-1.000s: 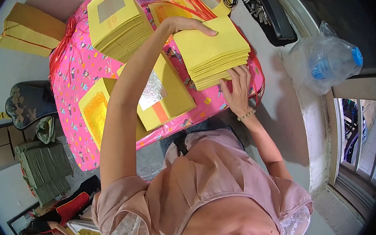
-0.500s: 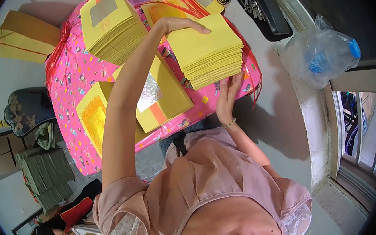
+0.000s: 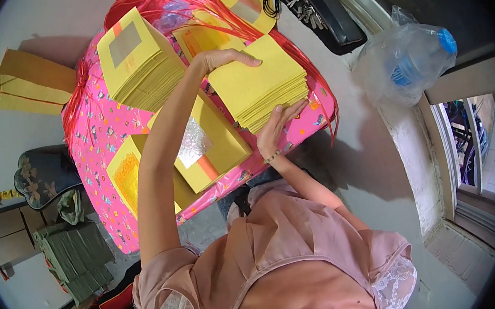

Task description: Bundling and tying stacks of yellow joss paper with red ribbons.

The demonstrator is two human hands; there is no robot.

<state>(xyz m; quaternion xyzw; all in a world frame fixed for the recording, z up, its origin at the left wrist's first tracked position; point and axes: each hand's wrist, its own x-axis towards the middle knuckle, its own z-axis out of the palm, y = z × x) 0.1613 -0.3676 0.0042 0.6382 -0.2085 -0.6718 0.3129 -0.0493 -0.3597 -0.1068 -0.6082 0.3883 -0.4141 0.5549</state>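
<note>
While the person leans over the pink patterned cloth, both hands are on the thick stack of plain yellow paper sheets lying at the cloth's right end. The left hand rests flat on the stack's far top edge, fingers stretched out and close together; the right hand is spread open against the near side, pushing on the sheet edges. Looks like the squaring-up step – getting the stack even. Next move probably calls for a firm squeeze from both sides so no sheets slide out.

Nearby sit a second tall stack of yellow sheets with a grey square and a loose yellow sheet with a silver foil patch, with red plastic string trailing over the far end. Hard to tell what's inside the crumpled clear plastic bag – something blue. The stack's underside is hidden, and the right thumb can't be made out.
</note>
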